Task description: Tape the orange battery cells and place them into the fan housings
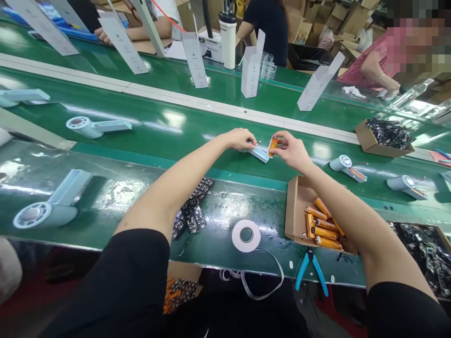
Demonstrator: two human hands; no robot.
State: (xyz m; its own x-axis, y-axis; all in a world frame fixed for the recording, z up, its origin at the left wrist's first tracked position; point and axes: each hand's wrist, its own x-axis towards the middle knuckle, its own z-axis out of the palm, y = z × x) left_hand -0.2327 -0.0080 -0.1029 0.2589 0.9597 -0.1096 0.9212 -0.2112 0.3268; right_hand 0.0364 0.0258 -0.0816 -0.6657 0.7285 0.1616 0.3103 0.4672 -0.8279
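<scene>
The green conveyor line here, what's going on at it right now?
A person reaches both arms over the green belt. The left hand steadies a pale blue fan handle, while the right hand holds an orange battery cell at its end. More cells lie in a cardboard tray nearby, beside blue pliers and a tape roll.

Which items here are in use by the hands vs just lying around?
In use: left hand on pale blue fan part; right hand holding orange battery; box of orange batteries.

Lying about: tape roll, blue pliers, circuit boards, finished fan.
</scene>
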